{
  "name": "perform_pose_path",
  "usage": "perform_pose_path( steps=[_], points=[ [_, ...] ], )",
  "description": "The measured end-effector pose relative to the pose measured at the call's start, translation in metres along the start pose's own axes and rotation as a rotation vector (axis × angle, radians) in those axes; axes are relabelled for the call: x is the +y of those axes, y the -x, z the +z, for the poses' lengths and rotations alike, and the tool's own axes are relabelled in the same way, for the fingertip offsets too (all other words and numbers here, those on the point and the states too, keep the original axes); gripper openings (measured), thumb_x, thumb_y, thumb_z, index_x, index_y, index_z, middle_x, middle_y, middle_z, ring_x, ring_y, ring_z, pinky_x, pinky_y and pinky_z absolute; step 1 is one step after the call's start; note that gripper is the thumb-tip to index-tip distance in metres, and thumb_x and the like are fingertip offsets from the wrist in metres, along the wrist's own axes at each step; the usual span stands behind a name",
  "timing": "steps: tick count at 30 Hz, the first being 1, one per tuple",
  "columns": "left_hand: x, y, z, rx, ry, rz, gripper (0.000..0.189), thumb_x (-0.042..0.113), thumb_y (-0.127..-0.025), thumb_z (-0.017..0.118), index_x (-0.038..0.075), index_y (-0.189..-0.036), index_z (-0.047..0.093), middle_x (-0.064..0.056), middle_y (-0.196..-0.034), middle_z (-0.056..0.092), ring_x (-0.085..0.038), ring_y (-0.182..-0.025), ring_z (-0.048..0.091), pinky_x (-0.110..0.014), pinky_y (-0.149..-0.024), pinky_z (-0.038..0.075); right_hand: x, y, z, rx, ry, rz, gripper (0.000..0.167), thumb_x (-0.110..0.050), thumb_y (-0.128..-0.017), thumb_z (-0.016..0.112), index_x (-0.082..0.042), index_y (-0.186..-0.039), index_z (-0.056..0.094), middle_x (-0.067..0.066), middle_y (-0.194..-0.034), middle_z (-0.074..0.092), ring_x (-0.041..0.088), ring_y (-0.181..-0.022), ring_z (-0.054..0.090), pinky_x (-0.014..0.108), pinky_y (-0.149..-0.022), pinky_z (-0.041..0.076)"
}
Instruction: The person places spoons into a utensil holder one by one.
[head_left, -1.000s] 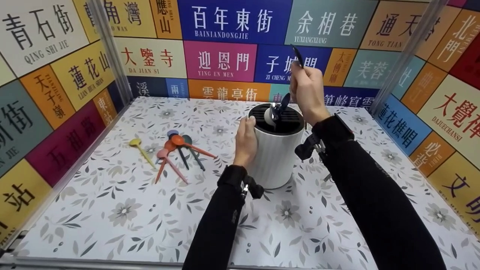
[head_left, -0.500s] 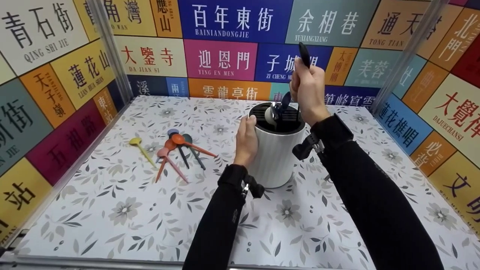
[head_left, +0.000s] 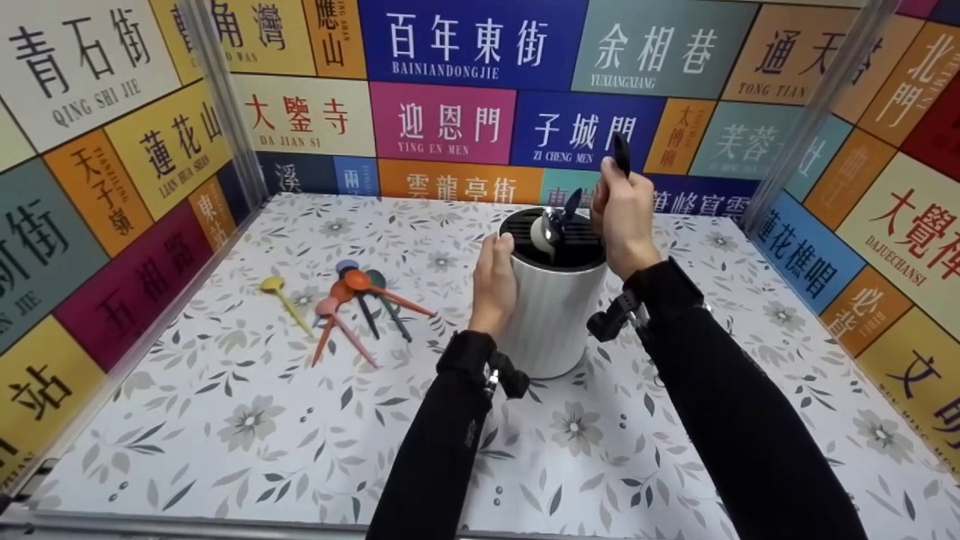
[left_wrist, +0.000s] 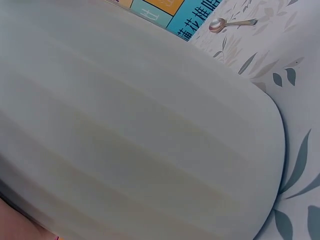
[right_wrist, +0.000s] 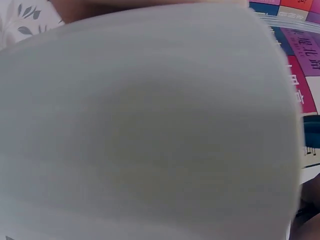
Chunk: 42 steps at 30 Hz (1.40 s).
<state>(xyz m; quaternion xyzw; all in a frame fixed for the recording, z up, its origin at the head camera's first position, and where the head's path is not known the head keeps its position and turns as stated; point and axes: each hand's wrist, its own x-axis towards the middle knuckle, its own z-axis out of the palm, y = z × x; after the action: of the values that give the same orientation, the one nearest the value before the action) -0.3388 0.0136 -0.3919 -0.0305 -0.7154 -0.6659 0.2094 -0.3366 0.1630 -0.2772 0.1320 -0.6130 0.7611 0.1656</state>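
Observation:
A white ribbed utensil holder (head_left: 551, 322) with a black slotted top (head_left: 517, 223) stands upright on the table. My left hand (head_left: 493, 289) holds its left side; the far fingers are hidden. At the right rim, my right hand (head_left: 624, 221) grips a dark spoon (head_left: 621, 154) by its handle, the bowl standing above the fist. That handle's lower end is hidden. A shiny metal spoon (head_left: 555, 223), a whitish spoon (head_left: 538, 234) and a dark blue spoon (head_left: 572, 202) stand bowl-up in the top. The holder's wall fills most of both wrist views.
Several coloured spoons lie left of the holder, among them a yellow one (head_left: 281, 296), an orange one (head_left: 367, 282) and a pink one (head_left: 337, 319). Another metal spoon (left_wrist: 220, 25) lies on the flowered table (head_left: 300, 450). Printed panels (head_left: 450, 124) wall the back and sides.
My right hand has come down at the holder's right rim and slightly rightward, and the dark spoon has sunk with it. The left hand and the spoons on the table stay put.

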Motion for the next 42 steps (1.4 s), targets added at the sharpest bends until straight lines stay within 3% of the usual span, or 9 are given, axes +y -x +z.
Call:
perform_pose_path(
  steps=[4,8,11,15,21,27,30,36,42],
  points=[
    [-0.001,0.001,0.0,-0.008,-0.001,0.005,0.056,0.046,-0.102,0.035,0.007,-0.133,0.062,-0.012,-0.134,0.064,-0.026,-0.126,0.058,-0.04,-0.109,0.043,0.008,0.0,-0.006,0.041,0.039,0.025,0.04,-0.02,-0.109,0.053,-0.01,-0.072,0.046,-0.005,-0.053,0.033,0.007,-0.041,0.027,0.023,-0.04,0.021],
    [0.0,0.0,-0.001,-0.013,-0.008,-0.002,0.053,0.046,-0.103,0.035,0.008,-0.128,0.062,-0.011,-0.129,0.064,-0.026,-0.123,0.058,-0.041,-0.107,0.043,0.01,-0.002,-0.01,0.054,0.134,0.004,0.014,-0.018,-0.103,0.063,-0.005,-0.102,0.057,0.001,-0.073,0.054,0.013,-0.058,0.052,0.024,-0.054,0.046],
    [0.0,0.001,-0.002,-0.02,-0.015,-0.013,0.052,0.047,-0.103,0.035,0.009,-0.129,0.061,-0.011,-0.131,0.063,-0.027,-0.124,0.058,-0.042,-0.107,0.043,0.011,-0.003,-0.013,0.054,0.252,-0.008,0.039,-0.024,-0.101,0.067,-0.005,-0.132,0.054,0.007,-0.102,0.063,0.02,-0.087,0.064,0.03,-0.079,0.053],
    [0.001,0.001,-0.002,-0.027,-0.005,-0.028,0.055,0.049,-0.103,0.035,0.011,-0.134,0.061,-0.01,-0.136,0.063,-0.026,-0.129,0.057,-0.042,-0.109,0.042,0.011,-0.002,-0.019,0.044,0.367,-0.001,0.062,-0.035,-0.102,0.064,-0.006,-0.152,0.042,0.011,-0.128,0.06,0.02,-0.112,0.059,0.031,-0.096,0.044],
    [0.001,0.001,-0.002,-0.018,0.017,-0.011,0.054,0.047,-0.103,0.036,0.01,-0.132,0.062,-0.01,-0.133,0.064,-0.026,-0.127,0.058,-0.041,-0.109,0.043,0.016,0.001,-0.03,0.036,0.382,0.027,0.062,-0.047,-0.108,0.047,-0.009,-0.157,0.04,0.01,-0.134,0.054,0.017,-0.113,0.051,0.031,-0.093,0.039],
    [0.0,0.0,0.0,-0.01,0.014,-0.005,0.053,0.046,-0.103,0.036,0.009,-0.127,0.064,-0.01,-0.13,0.065,-0.025,-0.123,0.059,-0.04,-0.107,0.044,0.029,0.004,-0.049,0.04,0.196,0.108,0.066,-0.05,-0.113,0.02,-0.003,-0.157,0.035,0.02,-0.157,0.044,0.026,-0.143,0.044,0.036,-0.118,0.032],
    [0.0,0.001,0.001,-0.015,0.019,-0.01,0.053,0.047,-0.102,0.036,0.009,-0.126,0.064,-0.011,-0.129,0.065,-0.026,-0.122,0.059,-0.041,-0.106,0.044,0.037,0.006,-0.06,0.059,0.138,0.179,0.07,-0.053,-0.112,0.013,-0.004,-0.157,0.034,0.019,-0.159,0.043,0.026,-0.144,0.045,0.041,-0.12,0.033],
    [0.001,0.001,0.001,-0.013,0.003,-0.003,0.054,0.048,-0.101,0.034,0.008,-0.123,0.063,-0.011,-0.125,0.064,-0.026,-0.118,0.059,-0.041,-0.104,0.044,0.056,0.011,-0.074,0.016,0.199,0.287,0.063,-0.048,-0.114,0.022,-0.003,-0.153,0.039,0.02,-0.145,0.052,0.022,-0.124,0.055,0.04,-0.114,0.039],
    [0.0,0.001,0.0,-0.009,-0.008,-0.002,0.054,0.048,-0.102,0.033,0.009,-0.123,0.063,-0.012,-0.125,0.064,-0.027,-0.119,0.059,-0.041,-0.105,0.045,0.074,0.019,-0.072,-0.104,0.208,0.353,0.057,-0.039,-0.114,0.027,-0.001,-0.154,0.044,0.015,-0.147,0.056,0.023,-0.136,0.053,0.038,-0.116,0.038]
  ],
)
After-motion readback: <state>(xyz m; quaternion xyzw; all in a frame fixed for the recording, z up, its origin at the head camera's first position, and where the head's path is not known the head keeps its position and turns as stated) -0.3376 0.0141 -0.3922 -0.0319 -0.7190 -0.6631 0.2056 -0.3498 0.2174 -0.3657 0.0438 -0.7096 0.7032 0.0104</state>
